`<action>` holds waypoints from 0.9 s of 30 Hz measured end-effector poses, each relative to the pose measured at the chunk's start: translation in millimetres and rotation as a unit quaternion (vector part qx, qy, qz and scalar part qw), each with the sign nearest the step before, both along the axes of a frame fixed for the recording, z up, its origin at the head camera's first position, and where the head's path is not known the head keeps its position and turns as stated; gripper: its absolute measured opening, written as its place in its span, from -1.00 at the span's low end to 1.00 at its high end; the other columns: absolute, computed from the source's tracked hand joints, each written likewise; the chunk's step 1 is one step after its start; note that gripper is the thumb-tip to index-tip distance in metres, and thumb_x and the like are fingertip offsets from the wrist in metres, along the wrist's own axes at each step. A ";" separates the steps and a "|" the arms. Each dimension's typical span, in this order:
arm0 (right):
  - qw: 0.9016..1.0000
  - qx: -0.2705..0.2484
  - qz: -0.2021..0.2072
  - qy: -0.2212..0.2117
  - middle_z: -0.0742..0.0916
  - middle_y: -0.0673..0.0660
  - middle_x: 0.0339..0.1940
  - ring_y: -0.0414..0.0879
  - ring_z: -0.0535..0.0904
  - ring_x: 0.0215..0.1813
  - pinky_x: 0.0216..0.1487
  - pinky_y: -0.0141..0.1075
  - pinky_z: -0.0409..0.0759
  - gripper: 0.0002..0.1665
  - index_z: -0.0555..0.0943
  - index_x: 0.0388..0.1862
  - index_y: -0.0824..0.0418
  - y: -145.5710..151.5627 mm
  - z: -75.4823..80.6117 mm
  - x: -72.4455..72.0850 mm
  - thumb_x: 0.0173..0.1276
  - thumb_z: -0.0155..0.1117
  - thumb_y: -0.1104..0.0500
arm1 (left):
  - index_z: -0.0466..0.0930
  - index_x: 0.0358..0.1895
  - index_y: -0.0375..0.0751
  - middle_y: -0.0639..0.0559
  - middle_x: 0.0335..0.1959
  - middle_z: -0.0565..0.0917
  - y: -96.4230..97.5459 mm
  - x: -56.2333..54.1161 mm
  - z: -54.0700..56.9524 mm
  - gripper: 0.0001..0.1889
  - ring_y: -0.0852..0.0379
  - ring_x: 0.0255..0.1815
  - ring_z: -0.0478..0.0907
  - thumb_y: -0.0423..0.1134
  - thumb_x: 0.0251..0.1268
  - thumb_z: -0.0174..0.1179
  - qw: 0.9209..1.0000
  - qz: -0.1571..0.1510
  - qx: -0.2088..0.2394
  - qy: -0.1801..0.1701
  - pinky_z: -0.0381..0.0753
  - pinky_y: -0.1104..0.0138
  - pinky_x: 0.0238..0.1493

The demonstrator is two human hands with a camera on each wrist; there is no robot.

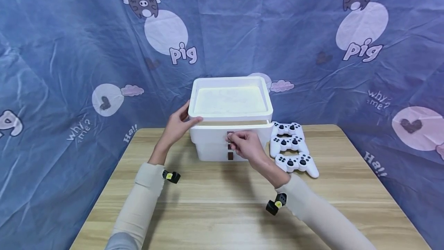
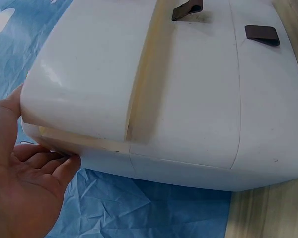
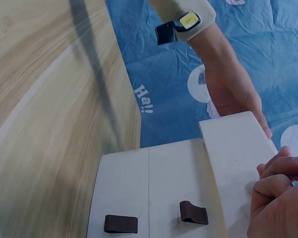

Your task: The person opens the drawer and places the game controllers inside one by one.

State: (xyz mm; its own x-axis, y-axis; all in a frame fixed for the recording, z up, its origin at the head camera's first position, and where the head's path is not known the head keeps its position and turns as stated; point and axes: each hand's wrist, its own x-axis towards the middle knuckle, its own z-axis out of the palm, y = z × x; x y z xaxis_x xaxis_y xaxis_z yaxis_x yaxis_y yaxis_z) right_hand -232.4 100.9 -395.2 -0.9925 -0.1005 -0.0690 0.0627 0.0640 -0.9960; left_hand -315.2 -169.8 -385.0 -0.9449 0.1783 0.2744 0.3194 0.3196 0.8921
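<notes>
A white drawer box [image 1: 208,150] with a recessed tray-like top stands at the back of the table. Its top drawer [image 1: 211,133] juts out a little, leaving a narrow gap below the rim. My right hand [image 1: 248,144] is at the front of that drawer, fingers curled, pinching its brown pull tab, which they mostly cover. My left hand [image 1: 175,126] holds the box's upper left corner, thumb at the front edge and fingers along the side. Two lower pull tabs [image 2: 262,35] show on the shut drawers beneath. The inside of the top drawer is hidden.
Several white game controllers [image 1: 291,144] lie in a column right of the box, close to its side. A wood-grain table [image 1: 222,219] extends toward me. Blue printed cloth [image 1: 229,30] hangs behind and along both sides.
</notes>
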 end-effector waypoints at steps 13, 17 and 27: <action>0.999 0.044 0.020 0.018 0.63 -0.03 -0.64 -0.25 0.37 -0.59 -0.61 -0.47 0.25 -0.66 0.76 -0.18 0.45 3.9 -0.8 29.1 0.60 0.29 0.14 | 0.14 0.73 -0.01 -0.05 0.71 0.25 -1.2 0.9 3.6 0.05 -0.01 0.70 0.24 0.11 0.28 0.55 1.000 0.000 0.010 -0.025 0.33 0.12 0.68; 0.999 0.042 0.026 0.013 0.65 -0.02 -0.63 -0.25 0.40 -0.57 -0.60 -0.48 0.28 -0.66 0.77 -0.17 0.45 5.5 -0.5 37.9 0.60 0.29 0.15 | 0.13 0.73 -0.06 -0.09 0.71 0.25 -0.5 1.2 4.9 0.07 -0.04 0.70 0.25 0.11 0.27 0.55 1.000 0.001 0.009 -0.028 0.34 0.06 0.68; 0.998 0.047 0.048 0.010 0.67 -0.01 -0.64 -0.27 0.35 -0.61 -0.65 -0.47 0.22 -0.69 0.80 -0.20 0.37 12.2 -1.2 59.0 0.60 0.29 0.15 | 0.12 0.73 -0.10 -0.12 0.71 0.25 0.5 0.3 4.8 0.08 -0.07 0.69 0.26 0.12 0.27 0.55 1.000 0.003 0.010 -0.027 0.36 0.04 0.67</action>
State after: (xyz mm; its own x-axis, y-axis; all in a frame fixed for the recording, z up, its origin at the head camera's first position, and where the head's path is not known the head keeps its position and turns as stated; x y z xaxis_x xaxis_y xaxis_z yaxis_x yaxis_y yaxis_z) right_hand -173.3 113.0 -396.4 -0.9800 -0.1888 -0.0633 0.0327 0.1612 -0.9864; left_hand -314.9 -169.2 -380.2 -0.9595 0.1679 0.2261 0.2685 0.3029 0.9144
